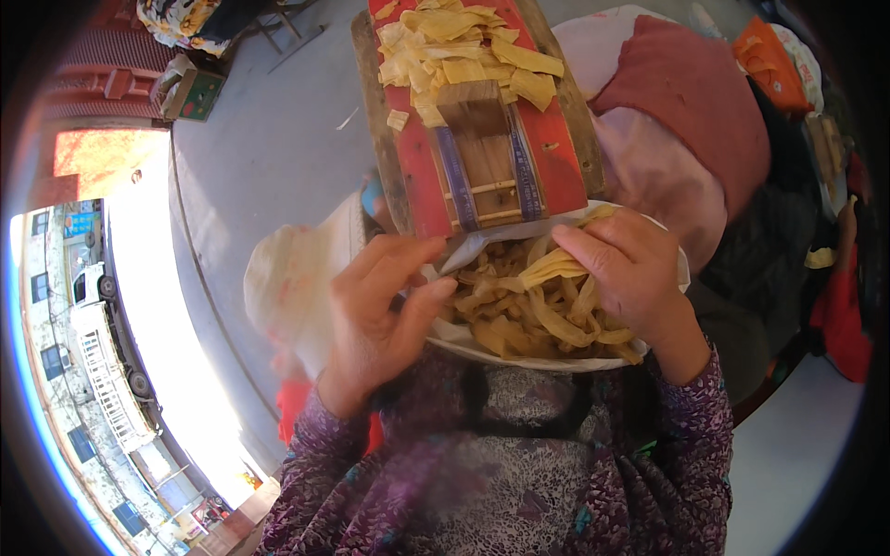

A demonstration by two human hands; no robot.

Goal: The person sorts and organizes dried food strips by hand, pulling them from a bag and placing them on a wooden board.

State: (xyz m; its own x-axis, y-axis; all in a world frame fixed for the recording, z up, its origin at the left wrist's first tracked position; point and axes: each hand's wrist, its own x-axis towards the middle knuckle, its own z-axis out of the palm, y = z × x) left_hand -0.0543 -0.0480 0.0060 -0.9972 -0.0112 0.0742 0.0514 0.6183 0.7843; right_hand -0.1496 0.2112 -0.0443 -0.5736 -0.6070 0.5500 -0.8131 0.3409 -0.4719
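My right hand (622,267) pinches a few pale yellow flat strips (553,268) over the right side of a white-lined container (535,360) on my lap. The container holds a tangle of softer, brownish-yellow strips (556,316). My left hand (382,313) hovers at the container's left rim, thumb and fingers apart, with nothing visible between them. Just beyond both hands lies the near end of a red board (564,177). On it sits a wooden block (480,149) with blue printed straps (457,174) and thin crosswise sticks (494,187).
More flat yellow strips (452,48) are heaped on the board's far part. Cloth-covered bundles in white (306,278) and dusty red (688,104) flank the board. An orange bag (772,66) lies at upper right. Grey floor (278,139) extends left toward a bright doorway, with a truck (104,354) outside.
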